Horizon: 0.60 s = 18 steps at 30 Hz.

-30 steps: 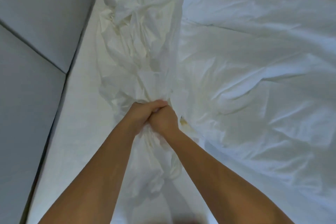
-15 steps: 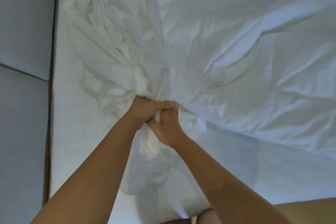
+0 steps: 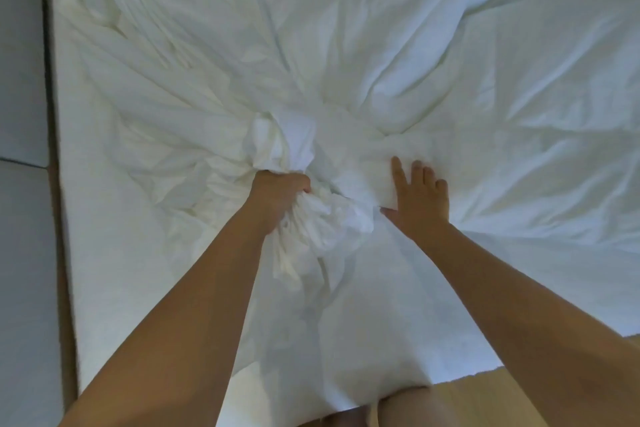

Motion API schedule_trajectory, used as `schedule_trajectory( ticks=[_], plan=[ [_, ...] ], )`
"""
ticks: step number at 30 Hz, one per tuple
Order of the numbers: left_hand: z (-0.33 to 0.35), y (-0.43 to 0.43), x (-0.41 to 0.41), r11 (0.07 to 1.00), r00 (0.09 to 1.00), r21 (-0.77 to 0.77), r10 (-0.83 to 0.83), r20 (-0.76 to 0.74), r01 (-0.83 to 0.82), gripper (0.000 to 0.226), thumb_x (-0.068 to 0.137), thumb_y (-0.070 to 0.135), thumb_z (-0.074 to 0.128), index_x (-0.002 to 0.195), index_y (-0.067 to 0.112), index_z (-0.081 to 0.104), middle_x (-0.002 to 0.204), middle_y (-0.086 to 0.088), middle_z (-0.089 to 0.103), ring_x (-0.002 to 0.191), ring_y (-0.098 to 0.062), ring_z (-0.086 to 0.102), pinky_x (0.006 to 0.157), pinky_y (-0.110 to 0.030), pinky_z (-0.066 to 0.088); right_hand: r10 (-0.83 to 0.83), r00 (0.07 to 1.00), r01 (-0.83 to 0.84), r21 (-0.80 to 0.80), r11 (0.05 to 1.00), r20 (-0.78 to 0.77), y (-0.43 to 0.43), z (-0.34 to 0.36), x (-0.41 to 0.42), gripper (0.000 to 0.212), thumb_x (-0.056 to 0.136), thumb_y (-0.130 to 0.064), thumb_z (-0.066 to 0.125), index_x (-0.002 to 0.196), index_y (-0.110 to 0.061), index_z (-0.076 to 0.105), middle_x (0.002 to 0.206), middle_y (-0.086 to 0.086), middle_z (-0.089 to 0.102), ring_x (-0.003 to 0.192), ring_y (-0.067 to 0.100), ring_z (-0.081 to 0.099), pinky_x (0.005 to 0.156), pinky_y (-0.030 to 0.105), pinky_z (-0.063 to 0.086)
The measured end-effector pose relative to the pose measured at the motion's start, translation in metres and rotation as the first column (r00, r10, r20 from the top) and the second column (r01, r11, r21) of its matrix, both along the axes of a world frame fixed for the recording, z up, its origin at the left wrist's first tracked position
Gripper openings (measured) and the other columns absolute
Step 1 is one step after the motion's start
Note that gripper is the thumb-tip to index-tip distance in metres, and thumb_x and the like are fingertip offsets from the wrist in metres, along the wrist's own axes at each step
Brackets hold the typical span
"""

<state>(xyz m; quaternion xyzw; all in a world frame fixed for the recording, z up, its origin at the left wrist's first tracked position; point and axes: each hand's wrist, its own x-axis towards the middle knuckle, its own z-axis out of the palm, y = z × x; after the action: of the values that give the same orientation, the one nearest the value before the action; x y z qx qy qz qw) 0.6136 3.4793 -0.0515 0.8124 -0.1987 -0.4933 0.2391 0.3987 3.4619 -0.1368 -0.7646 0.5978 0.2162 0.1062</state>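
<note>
1. White quilted mattress filled most of the frame. Its near edge was at the bottom, w/ a bare strip down the left.
2. Large white crumpled cotton sheet lay over it from centre to right edge & up to the top. Creases fanned out from a bunch at frame centre.
3. Grey padded wall panels ran down the left edge; pale wooden floor showed lower right.
4. Left hand, at frame centre, was clenched round the gathered bunch of sheet, w/ fabric spilling out below the fist.
5. Right hand, just right of it & not touching it, lay flat on the sheet w/ fingers straight. It was pressing, gripping nothing; thumb tip was partly hidden by a fold.
6. Progress, as a judgement: early to mid. Done: sheet was on the bed. Not done: fabric was bunched & creased, and the left strip was uncovered. Left to do: let the bunch go, pull the edges out, smooth flat.
</note>
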Motion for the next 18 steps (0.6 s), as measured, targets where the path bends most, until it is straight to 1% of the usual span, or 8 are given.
schedule_trajectory(
  ticks=[2, 4, 7, 9, 12, 13, 16, 18],
  plan=[
    [-0.014, 0.001, -0.003, 0.998, 0.998, -0.027, -0.05, 0.034, 0.051, 0.017, 0.071, 0.005, 0.063, 0.068, 0.014, 0.05, 0.065, -0.003, 0.05, 0.059, -0.018, 0.051, 0.048, -0.023, 0.041, 0.046, 0.998, -0.044, -0.042, 0.998, 0.043, -0.014, -0.003, 0.0, 0.057, 0.096, -0.031, 0.046, 0.144, -0.011, 0.024, 0.13, 0.013, 0.046, 0.115, 0.029, 0.048, 0.087, 0.037, 0.043],
    [-0.026, 0.0, -0.006, 0.994, 0.988, -0.034, -0.102, 0.116, 0.107, 0.014, 0.07, 0.005, 0.063, 0.068, 0.013, 0.051, 0.068, -0.003, 0.054, 0.068, -0.023, 0.055, 0.061, -0.03, 0.044, -0.026, 0.971, 0.035, -0.035, 0.999, 0.237, -0.032, 0.008, 0.008, 0.031, 0.094, -0.014, 0.044, 0.124, -0.006, 0.046, 0.116, 0.014, 0.058, 0.106, 0.032, 0.056, 0.082, 0.037, 0.044],
    [-0.032, -0.003, -0.007, 0.988, 0.962, 0.026, -0.152, 0.228, 0.15, 0.019, 0.07, 0.01, 0.064, 0.088, 0.006, 0.062, 0.087, -0.007, 0.063, 0.087, -0.027, 0.06, 0.077, -0.032, 0.048, -0.259, 0.803, 0.275, 0.053, 0.96, 0.537, -0.066, 0.042, 0.035, 0.012, 0.088, -0.01, 0.048, 0.096, -0.007, 0.056, 0.106, 0.019, 0.062, 0.101, 0.036, 0.058, 0.08, 0.032, 0.04],
    [-0.031, 0.002, 0.003, 0.995, 0.967, 0.004, -0.1, 0.235, 0.102, 0.02, 0.064, 0.015, 0.065, 0.084, 0.01, 0.063, 0.084, -0.005, 0.065, 0.083, -0.025, 0.06, 0.072, -0.03, 0.048, -0.365, 0.632, 0.371, 0.147, 0.917, 0.684, -0.087, 0.066, 0.074, 0.018, 0.088, -0.009, 0.044, 0.098, -0.007, 0.059, 0.113, 0.017, 0.061, 0.106, 0.034, 0.055, 0.082, 0.03, 0.038],
    [-0.018, 0.018, 0.03, 0.992, 0.972, -0.115, 0.067, 0.225, -0.042, 0.013, 0.048, 0.023, 0.063, 0.058, 0.02, 0.055, 0.059, 0.003, 0.057, 0.063, -0.02, 0.055, 0.06, -0.029, 0.043, -0.591, 0.143, 0.473, 0.47, 0.745, 0.794, -0.105, 0.088, 0.147, 0.027, 0.09, -0.009, 0.042, 0.109, -0.008, 0.06, 0.112, 0.012, 0.061, 0.107, 0.031, 0.056, 0.09, 0.037, 0.045],
    [-0.013, 0.024, 0.038, 0.985, 0.97, -0.143, 0.125, 0.209, -0.096, 0.014, 0.045, 0.022, 0.063, 0.057, 0.021, 0.055, 0.058, 0.005, 0.058, 0.061, -0.018, 0.055, 0.061, -0.03, 0.044, -0.623, 0.076, 0.437, 0.535, 0.723, 0.779, -0.104, 0.089, 0.166, 0.023, 0.091, -0.012, 0.043, 0.109, -0.009, 0.057, 0.107, 0.01, 0.06, 0.103, 0.031, 0.057, 0.09, 0.039, 0.048],
    [-0.007, 0.034, 0.051, 0.967, 0.968, -0.177, 0.21, 0.137, -0.185, 0.021, 0.042, 0.019, 0.065, 0.062, 0.023, 0.06, 0.058, 0.012, 0.061, 0.062, -0.014, 0.058, 0.06, -0.028, 0.047, -0.592, 0.259, 0.131, 0.579, 0.805, 0.763, -0.085, 0.077, 0.177, 0.05, 0.092, -0.019, 0.055, 0.138, -0.014, 0.036, 0.135, 0.01, 0.048, 0.123, 0.026, 0.046, 0.103, 0.035, 0.039],
    [-0.01, 0.033, 0.052, 0.971, 0.972, -0.155, 0.203, 0.12, -0.183, 0.025, 0.042, 0.019, 0.065, 0.067, 0.022, 0.062, 0.065, 0.009, 0.064, 0.068, -0.016, 0.061, 0.062, -0.029, 0.048, -0.424, 0.387, -0.034, 0.472, 0.881, 0.819, -0.07, 0.063, 0.149, 0.074, 0.088, -0.017, 0.063, 0.148, -0.011, 0.02, 0.15, 0.01, 0.032, 0.136, 0.025, 0.033, 0.11, 0.03, 0.029]
  ],
)
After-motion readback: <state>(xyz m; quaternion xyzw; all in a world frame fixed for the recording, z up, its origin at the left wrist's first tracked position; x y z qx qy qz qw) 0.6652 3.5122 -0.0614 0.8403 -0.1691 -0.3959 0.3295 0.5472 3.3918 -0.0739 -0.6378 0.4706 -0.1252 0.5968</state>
